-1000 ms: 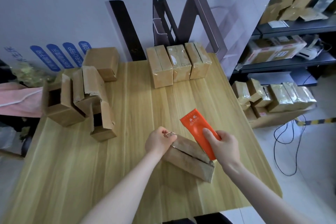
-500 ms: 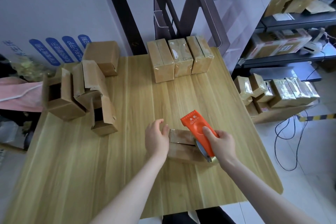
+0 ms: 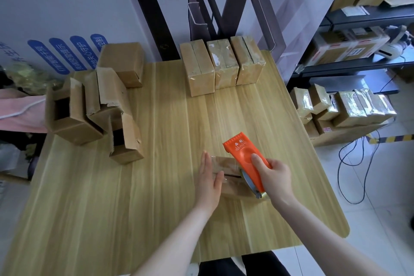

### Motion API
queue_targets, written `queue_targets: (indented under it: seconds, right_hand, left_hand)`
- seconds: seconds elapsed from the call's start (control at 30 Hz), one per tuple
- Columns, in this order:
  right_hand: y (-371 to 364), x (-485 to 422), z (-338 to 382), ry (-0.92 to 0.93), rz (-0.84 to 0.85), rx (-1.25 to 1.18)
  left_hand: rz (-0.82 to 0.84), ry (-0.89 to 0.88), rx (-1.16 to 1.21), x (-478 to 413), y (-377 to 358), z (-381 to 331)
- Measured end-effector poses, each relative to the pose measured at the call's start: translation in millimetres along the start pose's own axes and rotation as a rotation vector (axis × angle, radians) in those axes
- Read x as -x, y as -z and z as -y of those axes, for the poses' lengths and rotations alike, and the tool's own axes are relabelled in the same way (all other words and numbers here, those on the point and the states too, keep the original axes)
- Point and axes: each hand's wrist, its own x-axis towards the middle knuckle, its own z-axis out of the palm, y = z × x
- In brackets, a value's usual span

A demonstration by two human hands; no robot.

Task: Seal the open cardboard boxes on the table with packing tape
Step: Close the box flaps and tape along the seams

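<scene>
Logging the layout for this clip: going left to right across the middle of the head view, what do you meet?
open cardboard boxes → left hand → orange tape dispenser → right hand → wrapped parcels on the floor

Box point(image 3: 227, 163) between the grips: left end covered by left grip point(image 3: 208, 179), right end behind orange tape dispenser point(image 3: 243, 157) and right grip point(image 3: 275, 177). Dispenser print above right grip too small to read.
</scene>
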Motion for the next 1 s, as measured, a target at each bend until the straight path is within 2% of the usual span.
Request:
queue_targets:
  seconds: [0.13, 0.3, 0.37, 0.5, 0.53, 0.6, 0.67, 0.73, 0.77, 0.83, 0.87, 0.9, 0.93, 1.0]
  right_hand:
    - [1, 1, -1, 0.008, -0.014, 0.010]
    - [1, 4, 6, 0.002, -0.007, -0.009]
    - [3, 7, 12, 0.005, 0.008, -0.066]
    - [5, 13, 25, 0.005, 0.037, -0.146]
    - [5, 14, 26, 0.012, 0.041, -0.142]
    - [4, 16, 30, 0.026, 0.047, -0.136]
    - [3, 19, 33, 0.034, 0.042, -0.129]
    - [3, 21, 36, 0.037, 0.020, -0.126]
    - [2, 22, 38, 0.040, 0.013, -0.130]
    - [0, 23, 41, 0.040, 0.010, -0.144]
    - [-1, 24, 43, 0.040, 0.006, -0.147]
    - [-2, 25, 46, 0.044, -0.001, -0.142]
    - [-4, 27, 49, 0.047, -0.005, -0.136]
    - [-7, 28, 54, 0.049, -0.001, -0.144]
  left_hand:
    - [0.089, 0.183, 0.314, -5, 5, 3]
    - [0.059, 0.246, 0.408, -6, 3, 6]
    - [-0.029, 0.269, 0.418, -7, 2, 5]
    - [-0.477, 0.497, 0.463, -19, 10, -2]
    - [-0.545, 0.536, 0.445, -22, 17, -3]
    - [-0.560, 0.565, 0.395, -23, 28, -4]
    - [-0.543, 0.448, 0.255, -17, 38, -4]
    - [-0.495, 0.129, -0.044, -11, 42, 0]
    - [-0.393, -0.050, -0.224, -12, 45, 2]
    - [-0.017, -0.282, -0.572, -22, 51, 3]
    - [0.173, -0.315, -0.711, -27, 53, 3]
    - [0.291, -0.318, -0.795, -30, 55, 3]
    - [0.332, -0.293, -0.833, -33, 57, 5]
    - [0.281, -0.188, -0.828, -37, 61, 7]
